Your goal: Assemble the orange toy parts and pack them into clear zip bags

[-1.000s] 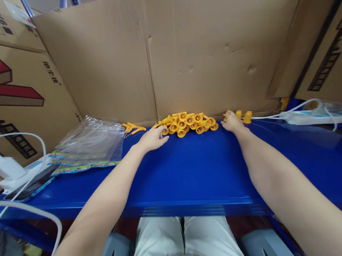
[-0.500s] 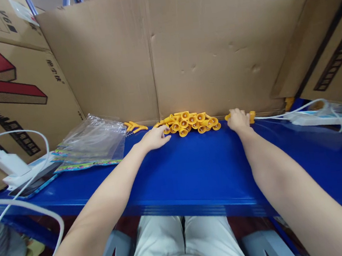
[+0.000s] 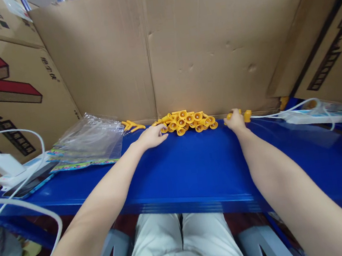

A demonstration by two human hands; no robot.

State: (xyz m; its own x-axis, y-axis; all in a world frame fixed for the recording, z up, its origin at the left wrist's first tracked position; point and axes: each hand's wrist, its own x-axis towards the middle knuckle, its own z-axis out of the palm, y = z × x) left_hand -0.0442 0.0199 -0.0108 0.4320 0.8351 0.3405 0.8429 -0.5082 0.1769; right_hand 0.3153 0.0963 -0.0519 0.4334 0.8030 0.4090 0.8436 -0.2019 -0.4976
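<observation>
A pile of yellow trumpet-shaped plastic pieces (image 3: 190,121) lies against the back cardboard, flared mouths facing me. My left hand (image 3: 152,137) rests at the pile's left end, thumb and fingers apart, with a yellow mouth showing between them. Right of the pile, my right hand (image 3: 236,121) has its fingers bent down over a yellow plastic piece (image 3: 228,116); the fingertips partly hide it. Just beyond that hand stands another yellow piece (image 3: 247,115). Several thin yellow branched pieces (image 3: 132,126) lie behind my left hand.
Clear plastic bags (image 3: 90,142) are stacked left on the blue shelf (image 3: 189,171). Further left are a phone (image 3: 31,181) and a white charger (image 3: 5,163) with a looping cable. A white power strip (image 3: 315,115) lies right. Cardboard (image 3: 204,45) walls the back.
The view has shifted slightly, moving everything a little left. My right hand has drawn slightly away from the yellow piece on its right; my left hand keeps its place at the pile.
</observation>
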